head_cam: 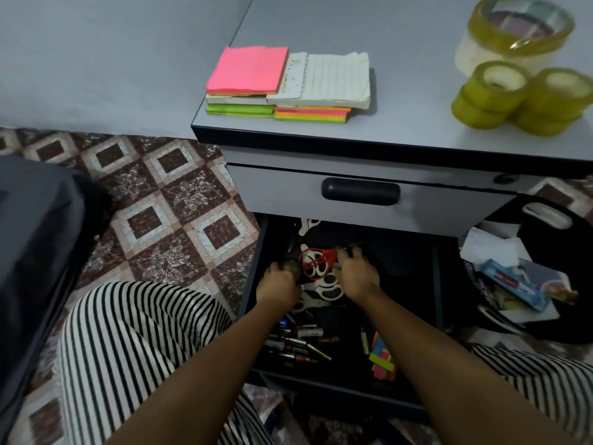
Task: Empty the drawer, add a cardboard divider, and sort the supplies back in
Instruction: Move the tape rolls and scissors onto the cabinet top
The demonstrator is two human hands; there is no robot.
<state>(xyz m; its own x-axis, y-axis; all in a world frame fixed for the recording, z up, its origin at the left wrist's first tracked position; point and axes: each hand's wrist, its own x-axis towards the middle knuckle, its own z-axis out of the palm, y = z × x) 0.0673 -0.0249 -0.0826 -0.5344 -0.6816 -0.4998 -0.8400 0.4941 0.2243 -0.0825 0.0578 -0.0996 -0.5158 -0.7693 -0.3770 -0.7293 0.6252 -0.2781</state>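
Reaching down; left hand (278, 284), right hand (357, 274) flank red scissors (316, 261).

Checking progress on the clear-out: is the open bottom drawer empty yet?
Not empty: red scissors, white scissors, loose batteries and coloured sticky notes lie inside the drawer.

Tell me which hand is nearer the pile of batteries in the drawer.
Left. The left hand sits just beyond the batteries; the right hand is farther right, by the red scissors.
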